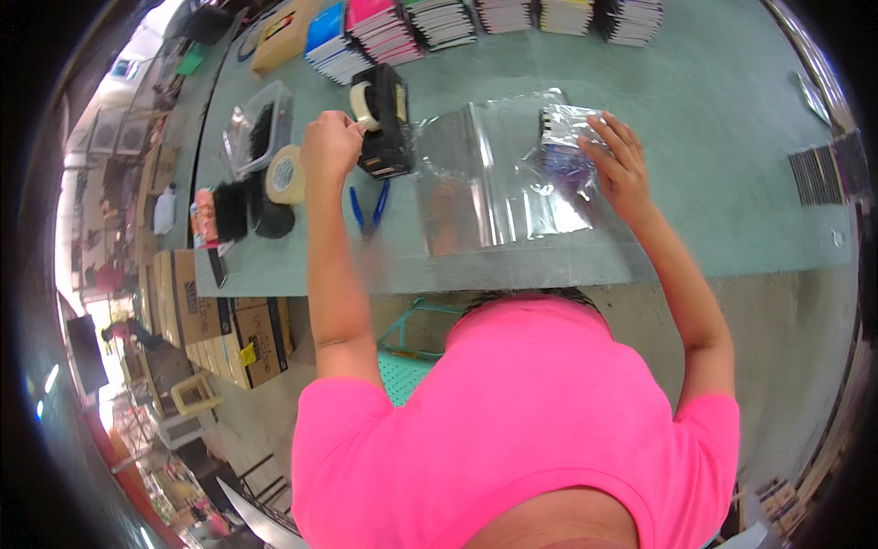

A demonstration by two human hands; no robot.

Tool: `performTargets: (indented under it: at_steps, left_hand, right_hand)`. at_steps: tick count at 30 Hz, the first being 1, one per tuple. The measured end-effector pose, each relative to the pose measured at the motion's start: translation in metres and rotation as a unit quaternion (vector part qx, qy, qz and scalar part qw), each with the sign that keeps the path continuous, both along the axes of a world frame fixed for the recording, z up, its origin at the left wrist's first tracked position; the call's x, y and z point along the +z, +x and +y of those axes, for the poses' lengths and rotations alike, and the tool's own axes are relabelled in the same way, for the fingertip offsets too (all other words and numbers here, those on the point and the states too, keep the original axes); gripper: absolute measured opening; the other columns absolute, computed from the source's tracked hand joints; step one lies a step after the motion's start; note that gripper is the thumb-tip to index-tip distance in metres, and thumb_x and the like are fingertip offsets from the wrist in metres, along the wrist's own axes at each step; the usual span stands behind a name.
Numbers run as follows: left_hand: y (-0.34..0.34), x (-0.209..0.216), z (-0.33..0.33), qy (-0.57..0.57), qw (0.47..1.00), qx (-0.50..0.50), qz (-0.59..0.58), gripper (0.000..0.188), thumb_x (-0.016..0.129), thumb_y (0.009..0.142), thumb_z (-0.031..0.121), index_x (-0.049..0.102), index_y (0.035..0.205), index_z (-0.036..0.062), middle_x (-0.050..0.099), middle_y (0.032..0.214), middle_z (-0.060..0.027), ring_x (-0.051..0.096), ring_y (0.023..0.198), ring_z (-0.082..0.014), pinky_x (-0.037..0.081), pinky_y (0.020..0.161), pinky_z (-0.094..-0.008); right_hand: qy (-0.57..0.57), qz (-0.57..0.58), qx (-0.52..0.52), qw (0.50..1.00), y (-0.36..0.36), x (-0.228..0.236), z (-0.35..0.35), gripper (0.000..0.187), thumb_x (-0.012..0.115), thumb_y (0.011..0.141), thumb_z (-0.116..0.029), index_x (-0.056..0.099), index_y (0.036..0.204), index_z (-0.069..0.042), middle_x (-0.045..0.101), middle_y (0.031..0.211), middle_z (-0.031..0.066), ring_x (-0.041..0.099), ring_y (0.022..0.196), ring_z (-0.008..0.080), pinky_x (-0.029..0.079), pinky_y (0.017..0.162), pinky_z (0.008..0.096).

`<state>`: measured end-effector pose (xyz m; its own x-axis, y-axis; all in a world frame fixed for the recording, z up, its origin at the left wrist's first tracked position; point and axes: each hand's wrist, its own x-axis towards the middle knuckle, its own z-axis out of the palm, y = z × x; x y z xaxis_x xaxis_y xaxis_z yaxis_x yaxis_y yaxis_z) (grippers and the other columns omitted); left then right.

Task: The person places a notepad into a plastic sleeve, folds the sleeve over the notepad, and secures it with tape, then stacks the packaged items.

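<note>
My left hand (333, 142) is closed, its fingertips pinched at the pale tape roll (362, 102) in a black tape dispenser (395, 137). A strip between the fingers is too small to see clearly. My right hand (619, 165) lies with fingers stretched over a small spiral-bound notebook (560, 154) inside a clear plastic bag (455, 197). The bag spreads flat and glossy to the left of the notebook. Blue-handled pliers (369, 205) lie between my left forearm and the bag.
Stacks of coloured notebooks (439, 26) line the table's far side. At left are a clear plastic box (273, 128) with black pieces, a large tape roll (285, 175) and black bundles (233, 209). Another stack (819, 176) sits at right; cardboard boxes (233, 334) stand below.
</note>
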<state>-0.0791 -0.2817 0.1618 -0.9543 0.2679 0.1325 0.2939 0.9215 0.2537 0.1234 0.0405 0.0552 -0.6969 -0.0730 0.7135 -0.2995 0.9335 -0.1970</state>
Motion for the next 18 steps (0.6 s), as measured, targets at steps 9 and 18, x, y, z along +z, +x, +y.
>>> performTargets:
  at_steps: [9, 18]
  left_hand:
    - [0.046, -0.125, -0.05, 0.573, 0.778, 0.16, -0.201, 0.021, 0.068, 0.082, 0.024, 0.061, 0.082, 0.0042, 0.059, 0.069, -0.0012, 0.049, 0.058, -0.0065, 0.038, 0.054, -0.0207]
    - [0.051, -0.135, -0.033, 0.694, 0.684, 0.094, -0.204, 0.018, 0.065, 0.084, 0.021, 0.062, 0.085, 0.0031, 0.059, 0.071, -0.0001, 0.053, 0.063, -0.0098, 0.044, 0.064, -0.0249]
  right_hand:
    - [-0.047, -0.004, 0.006, 0.999, 0.002, 0.002, -0.002, 0.037, 0.056, 0.077, 0.005, 0.062, 0.11, -0.01, 0.06, 0.116, 0.0049, 0.051, 0.116, 0.0249, 0.035, 0.099, 0.0403]
    - [-0.048, -0.032, 0.005, 0.998, 0.002, 0.009, -0.002, 0.032, 0.058, 0.077, 0.007, 0.064, 0.105, -0.006, 0.062, 0.112, 0.0071, 0.053, 0.114, 0.0255, 0.038, 0.096, 0.0387]
